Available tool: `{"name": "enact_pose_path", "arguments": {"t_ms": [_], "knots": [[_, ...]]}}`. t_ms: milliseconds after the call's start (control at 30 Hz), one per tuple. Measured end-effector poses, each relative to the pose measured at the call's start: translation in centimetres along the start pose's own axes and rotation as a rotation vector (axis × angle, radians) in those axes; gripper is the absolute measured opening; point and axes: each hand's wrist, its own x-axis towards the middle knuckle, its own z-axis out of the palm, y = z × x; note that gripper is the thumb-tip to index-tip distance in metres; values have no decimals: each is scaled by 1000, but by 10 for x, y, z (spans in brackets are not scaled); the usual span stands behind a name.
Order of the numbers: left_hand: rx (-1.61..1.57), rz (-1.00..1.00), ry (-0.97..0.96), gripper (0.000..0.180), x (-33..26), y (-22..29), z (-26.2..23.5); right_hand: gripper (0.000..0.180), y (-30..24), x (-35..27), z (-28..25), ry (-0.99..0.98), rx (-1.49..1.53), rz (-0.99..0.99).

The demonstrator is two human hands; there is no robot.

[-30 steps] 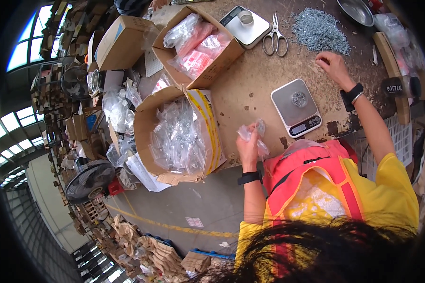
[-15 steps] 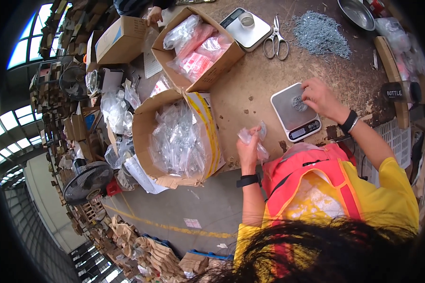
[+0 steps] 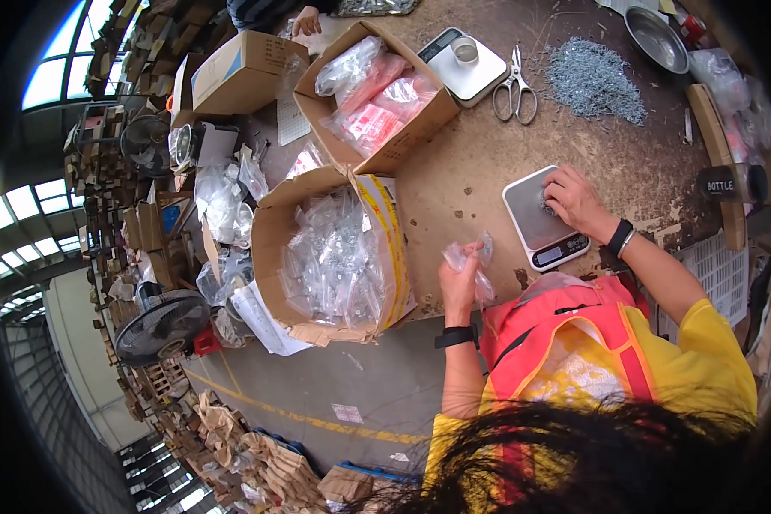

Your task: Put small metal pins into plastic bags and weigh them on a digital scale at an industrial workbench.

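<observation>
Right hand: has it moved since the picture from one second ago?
Yes: judged against the pile of small metal pieces, the right hand has moved away, toward the person and leftward, over the nearer digital scale.

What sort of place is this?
Probably a packing bench in a workshop or warehouse: there's a heap of small metal parts, a weighing scale and a cardboard box of clear bags.

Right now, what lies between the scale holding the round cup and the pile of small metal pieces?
In the head view, scissors lie on the tabletop between that scale and the pile.
</observation>
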Motion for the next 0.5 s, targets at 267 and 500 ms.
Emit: {"name": "enact_pose_path", "arguments": {"t_ms": [267,500], "knots": [[-14,-10,13,11,0,-3,0,12,-4,11,-30,38,140,60],[-85,-4,-41,7,0,3,2,18,10,37,-71,222,-75,83]]}}
